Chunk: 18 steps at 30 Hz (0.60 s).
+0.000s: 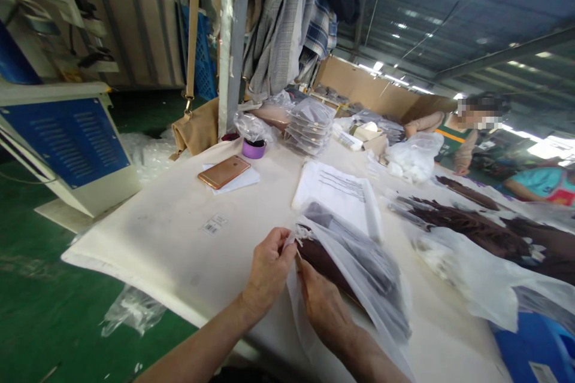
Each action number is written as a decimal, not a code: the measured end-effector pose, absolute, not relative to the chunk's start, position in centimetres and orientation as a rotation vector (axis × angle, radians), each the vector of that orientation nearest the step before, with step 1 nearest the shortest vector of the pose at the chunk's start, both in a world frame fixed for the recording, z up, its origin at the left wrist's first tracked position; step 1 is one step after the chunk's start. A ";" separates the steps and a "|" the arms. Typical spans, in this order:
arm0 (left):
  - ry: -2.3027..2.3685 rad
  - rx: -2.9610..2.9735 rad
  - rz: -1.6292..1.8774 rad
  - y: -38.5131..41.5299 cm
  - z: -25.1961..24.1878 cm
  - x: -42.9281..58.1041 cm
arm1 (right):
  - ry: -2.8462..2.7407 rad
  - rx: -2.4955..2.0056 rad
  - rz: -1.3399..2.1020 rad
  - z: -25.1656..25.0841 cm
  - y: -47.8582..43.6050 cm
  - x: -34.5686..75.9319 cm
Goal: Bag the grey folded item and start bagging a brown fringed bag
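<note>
Pinching plastic bag (359, 263) mouth, left hand (268, 269), right hand (324, 306)

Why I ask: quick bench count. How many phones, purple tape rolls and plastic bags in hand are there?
Phone: 1
Purple tape roll: 1
Plastic bag, held by left hand and right hand: 1
Total: 3

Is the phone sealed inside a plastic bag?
No, the phone lies bare on white paper on the table, apart from the bag.
</note>
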<state>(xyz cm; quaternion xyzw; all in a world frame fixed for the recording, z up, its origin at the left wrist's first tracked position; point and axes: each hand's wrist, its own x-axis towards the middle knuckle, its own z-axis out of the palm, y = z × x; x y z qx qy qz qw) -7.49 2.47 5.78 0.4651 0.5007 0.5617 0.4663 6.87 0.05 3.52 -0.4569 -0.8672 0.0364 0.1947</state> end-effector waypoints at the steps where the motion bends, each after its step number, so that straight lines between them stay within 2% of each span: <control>1: 1.237 1.135 1.389 2.1 5.8 -7.6 | -2.461 -1.234 0.010 3.2 0.1 7.1; 6: 1.211 1.073 1.433 0.7 5.8 -8.1 | -2.607 -1.265 -0.540 2.5 0.9 8.4; 13: 1.186 1.138 1.408 0.2 6.0 -7.5 | -2.672 -1.613 -0.598 4.4 2.9 6.2; 18: 1.157 1.171 1.386 0.1 6.3 -7.2 | -2.732 -1.578 -0.557 5.3 4.6 6.2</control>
